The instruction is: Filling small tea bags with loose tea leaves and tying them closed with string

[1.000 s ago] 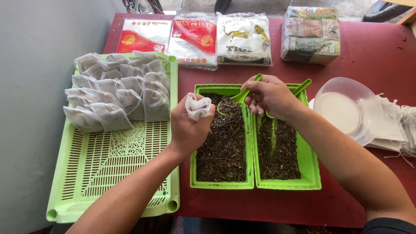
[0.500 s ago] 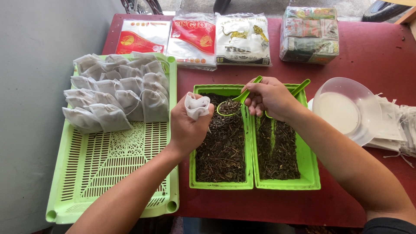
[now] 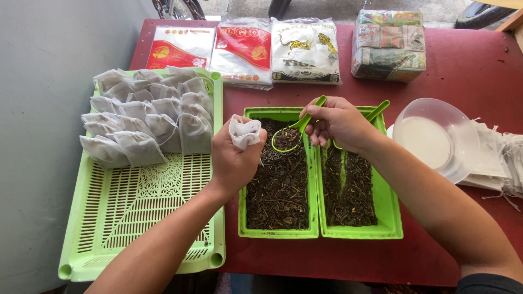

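1. Nearest, at the table's (image 3: pixel 468 65) near-left corner: a light-green slotted tray (image 3: pixel 141 218), its near half bare mesh, the tray overhanging the near edge a bit.
2. Just right of it, twin green bins (image 3: pixel 318 231) side by side, touching, both w/ dark dried leaf mix (image 3: pixel 278 185) inside (looks like loose tea or herbs, can't tell which).
3. Left hand (image 3: pixel 234 160) is curled into a fist round a small white cloth pouch (image 3: pixel 244 132), pouch mouth poking up above thumb & forefinger; hand sits over the left edge of the left bin.
4. Right hand (image 3: pixel 338 122) has fingers pinched together on the handle of a green scoop (image 3: pixel 291 133); scoop bowl hangs over the far end of the left bin, just right of the pouch, not touching it. Can't tell if the scoop carries leaf.
5. A second green scoop handle (image 3: pixel 378 110) sticks out behind the right hand, at the far edge of the right bin.
6. Right side of table: clear plastic bowl (image 3: pixel 436 139) tipped on its side, beside a heap of flat empty white pouches (image 3: pixel 498 160) w/ strings.
7. Far half of the tray: rows of filled white pouches (image 3: pixel 144 117), packed close.
8. Far edge of table: three flat printed packets (image 3: pixel 245 49) in a row, then a wrapped bundle of packs (image 3: pixel 388 43) toward the far-right corner.
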